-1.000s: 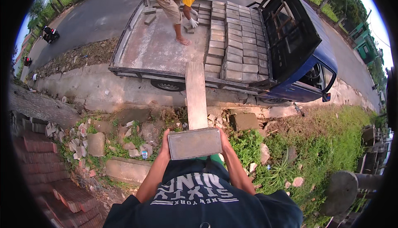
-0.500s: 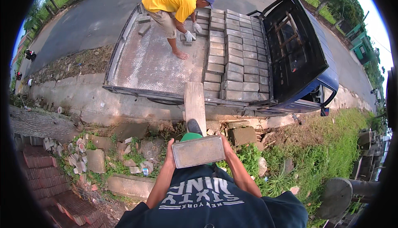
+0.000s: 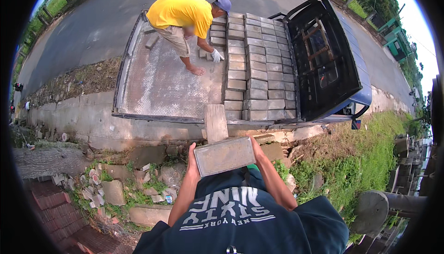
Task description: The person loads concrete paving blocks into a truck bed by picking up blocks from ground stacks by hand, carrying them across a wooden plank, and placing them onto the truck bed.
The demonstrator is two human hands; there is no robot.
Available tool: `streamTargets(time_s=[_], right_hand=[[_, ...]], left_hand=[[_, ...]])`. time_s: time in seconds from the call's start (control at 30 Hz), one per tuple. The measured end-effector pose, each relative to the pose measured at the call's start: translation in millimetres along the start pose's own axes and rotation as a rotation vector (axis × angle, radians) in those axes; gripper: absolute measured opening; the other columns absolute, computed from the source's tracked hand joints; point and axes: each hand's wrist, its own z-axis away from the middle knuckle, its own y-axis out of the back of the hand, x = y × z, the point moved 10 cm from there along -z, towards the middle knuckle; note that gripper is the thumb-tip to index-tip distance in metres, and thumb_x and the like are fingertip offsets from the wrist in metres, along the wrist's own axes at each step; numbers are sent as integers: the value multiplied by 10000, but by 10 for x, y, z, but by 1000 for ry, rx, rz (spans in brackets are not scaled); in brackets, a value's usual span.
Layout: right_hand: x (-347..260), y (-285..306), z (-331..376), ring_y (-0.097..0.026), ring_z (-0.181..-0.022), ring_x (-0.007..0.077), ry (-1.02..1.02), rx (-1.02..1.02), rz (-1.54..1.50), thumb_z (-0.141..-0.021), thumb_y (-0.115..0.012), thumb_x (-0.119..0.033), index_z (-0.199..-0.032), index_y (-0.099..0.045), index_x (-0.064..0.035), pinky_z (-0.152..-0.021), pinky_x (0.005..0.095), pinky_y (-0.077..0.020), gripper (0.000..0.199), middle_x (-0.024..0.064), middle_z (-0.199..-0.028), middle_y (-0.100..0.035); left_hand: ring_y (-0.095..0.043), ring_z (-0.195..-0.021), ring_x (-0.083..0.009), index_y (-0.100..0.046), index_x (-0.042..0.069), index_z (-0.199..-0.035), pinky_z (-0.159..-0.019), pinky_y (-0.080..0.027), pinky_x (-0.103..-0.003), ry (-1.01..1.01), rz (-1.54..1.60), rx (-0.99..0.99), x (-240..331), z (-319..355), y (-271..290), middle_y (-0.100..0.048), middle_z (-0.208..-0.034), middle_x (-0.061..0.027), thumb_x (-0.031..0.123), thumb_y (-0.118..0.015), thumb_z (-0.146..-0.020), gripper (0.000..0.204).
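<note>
A grey rectangular paving block [image 3: 225, 156] is held out in front of my chest, its broad face toward me and its right end tilted slightly up. My left hand [image 3: 192, 160] grips its left end and my right hand [image 3: 257, 150] its right end, fingers partly hidden behind it. Whether more blocks are under it cannot be seen. Just beyond, a wooden plank [image 3: 216, 122] leads to the side edge of a truck bed [image 3: 162, 99]; the block covers its near end. Rows of similar paving blocks [image 3: 259, 73] are stacked in the bed toward the cab.
A co-worker [image 3: 182, 13] in a yellow shirt bends over in the bed, a white-gloved hand [image 3: 215, 56] beside the stack. Rubble and stones [image 3: 113, 191] lie on the ground to my left, near stacked reddish tiles [image 3: 51, 208]. Grass [image 3: 370, 157] grows on the right.
The block has risen and moved forward between my hands, now hiding the plank's near end and the shoe seen there. The co-worker's visible gloved hand has shifted down, nearer the bed floor.
</note>
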Motion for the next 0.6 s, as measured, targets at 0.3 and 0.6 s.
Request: streamTargets(time_s=[0.3, 0.6], right_hand=[[-749, -82, -644, -622, -932, 269, 52, 71, -138, -862, -453, -583, -1169, -555, 9, -834, 387, -495, 675, 164, -1105, -618], [-1772, -587, -621, -601, -982, 265, 83, 89, -315, -848, -458, -592, -1192, -544, 5, -874, 382, -466, 694, 163, -1131, -605]], left_hand=[[-594, -1013, -322, -559, 19, -1189, -907, -454, -443, 112, -102, -26, 889, -701, -642, -601, -1155, -169, 651, -435, -782, 762], [-608, -994, -293, -564, -8, -1175, -890, -475, -391, 113, -283, -29, 1856, -1108, -1393, -613, -1122, -173, 606, -417, -831, 719]])
